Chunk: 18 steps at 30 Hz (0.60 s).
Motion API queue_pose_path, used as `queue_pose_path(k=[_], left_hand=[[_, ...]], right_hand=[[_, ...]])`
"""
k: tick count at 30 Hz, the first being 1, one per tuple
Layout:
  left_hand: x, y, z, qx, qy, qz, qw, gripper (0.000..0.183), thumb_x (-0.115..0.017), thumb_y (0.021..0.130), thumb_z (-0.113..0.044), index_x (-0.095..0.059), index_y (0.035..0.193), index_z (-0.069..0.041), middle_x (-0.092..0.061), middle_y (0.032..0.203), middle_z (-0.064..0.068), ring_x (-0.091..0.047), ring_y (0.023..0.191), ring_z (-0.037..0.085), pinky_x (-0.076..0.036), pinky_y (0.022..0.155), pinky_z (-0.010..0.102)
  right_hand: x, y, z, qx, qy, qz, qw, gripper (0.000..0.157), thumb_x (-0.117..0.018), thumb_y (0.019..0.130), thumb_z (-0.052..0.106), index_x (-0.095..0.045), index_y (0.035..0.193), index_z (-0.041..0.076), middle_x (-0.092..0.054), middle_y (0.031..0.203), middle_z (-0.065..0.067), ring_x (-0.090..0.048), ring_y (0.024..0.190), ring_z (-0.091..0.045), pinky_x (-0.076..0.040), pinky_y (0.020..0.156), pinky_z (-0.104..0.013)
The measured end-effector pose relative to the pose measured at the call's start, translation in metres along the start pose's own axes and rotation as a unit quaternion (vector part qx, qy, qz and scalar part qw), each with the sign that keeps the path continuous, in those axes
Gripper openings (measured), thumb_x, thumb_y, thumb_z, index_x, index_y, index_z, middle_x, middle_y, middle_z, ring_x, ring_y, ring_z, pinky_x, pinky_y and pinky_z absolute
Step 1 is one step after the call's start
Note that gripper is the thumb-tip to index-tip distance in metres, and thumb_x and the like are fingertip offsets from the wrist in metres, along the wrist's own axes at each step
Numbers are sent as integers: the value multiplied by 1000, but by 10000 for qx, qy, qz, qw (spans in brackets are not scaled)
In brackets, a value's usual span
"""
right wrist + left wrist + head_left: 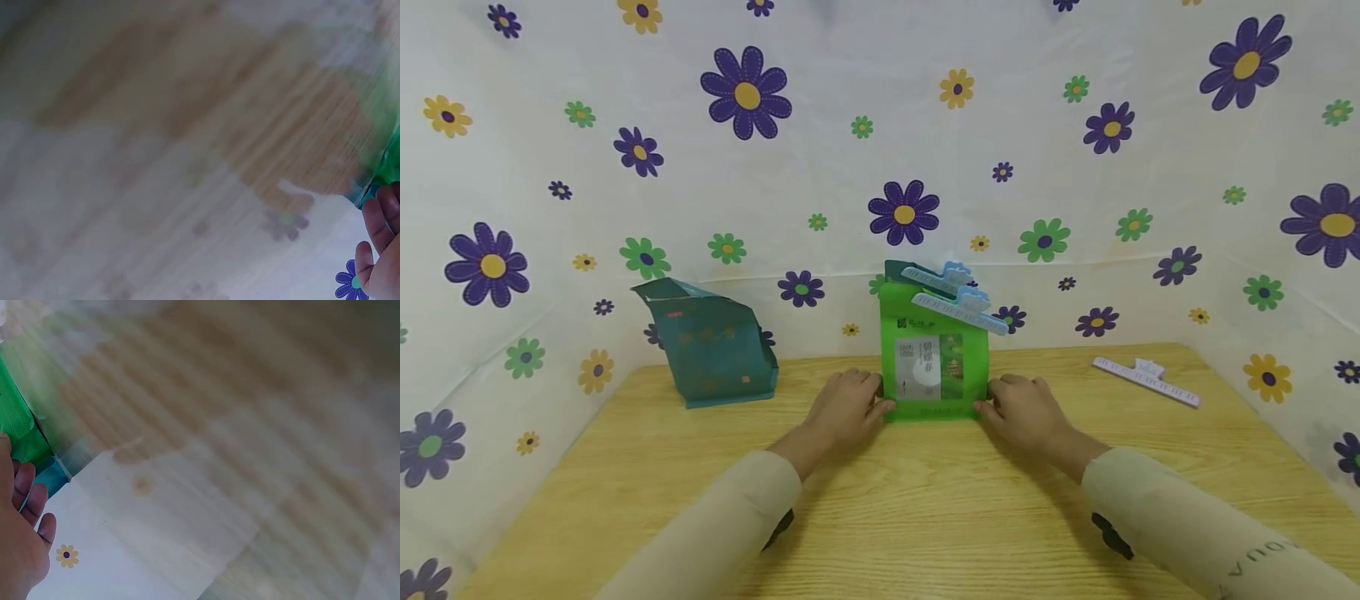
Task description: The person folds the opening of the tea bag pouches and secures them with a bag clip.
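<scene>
A bright green tea pouch stands upright on the table, its top folded under a light blue sealing clip. Close behind it a dark teal pouch shows only its top, with another blue clip across it. My left hand grips the green pouch's lower left side, thumb at the front. At the lower right side my right hand does the same. Both wrist views show fingers reaching back along the pouches' sides; how firmly they press on the rear pouch is unclear.
Another teal pouch stands on the left with its top loose and slanted. A white sealing clip lies on the table at the right. Flowered cloth surrounds the wooden table at the back and sides.
</scene>
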<state>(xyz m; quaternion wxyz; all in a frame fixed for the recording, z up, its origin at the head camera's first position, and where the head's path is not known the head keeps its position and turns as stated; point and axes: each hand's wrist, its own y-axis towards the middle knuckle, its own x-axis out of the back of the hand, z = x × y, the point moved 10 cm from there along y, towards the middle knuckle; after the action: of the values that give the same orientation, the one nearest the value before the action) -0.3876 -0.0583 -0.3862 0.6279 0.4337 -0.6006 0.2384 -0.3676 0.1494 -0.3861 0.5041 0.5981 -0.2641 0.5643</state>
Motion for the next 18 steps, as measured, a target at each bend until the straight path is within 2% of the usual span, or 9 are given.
queue_pose_path(k=[4,9,15,18], left_hand=[[-5,3,3,-2,99,66,9999,29,-58,101,-40,-63,100,-11,-63,89,0,-58,89,20,-45,83,38],[-9,3,6,-33,44,178,9998,30,-56,102,-39,-64,101,-10,-63,89,1,-58,89,20,-45,85,38],[-11,-1,12,-165,161,309,9993,27,-62,97,-40,-61,94,-13,-55,80,-4,-49,80,15,-43,80,36],[-11,-4,13,-253,116,341,9990,29,-63,96,-42,-60,91,-13,-55,80,-3,-48,79,16,-43,80,37]], right_hand=[[-1,2,1,55,-286,-44,9996,28,-63,97,37,-65,84,12,-62,76,1,-59,72,-17,-47,73,-45],[-6,2,5,219,-792,111,9966,31,-61,98,39,-65,87,11,-66,86,-3,-64,84,-23,-47,77,-45],[-12,-1,8,470,-1263,402,9901,40,-52,101,40,-69,103,4,-70,106,-12,-65,102,-31,-47,86,-48],[-16,-2,5,496,-1398,514,9876,42,-49,102,40,-68,105,3,-69,106,-12,-65,100,-31,-47,86,-48]])
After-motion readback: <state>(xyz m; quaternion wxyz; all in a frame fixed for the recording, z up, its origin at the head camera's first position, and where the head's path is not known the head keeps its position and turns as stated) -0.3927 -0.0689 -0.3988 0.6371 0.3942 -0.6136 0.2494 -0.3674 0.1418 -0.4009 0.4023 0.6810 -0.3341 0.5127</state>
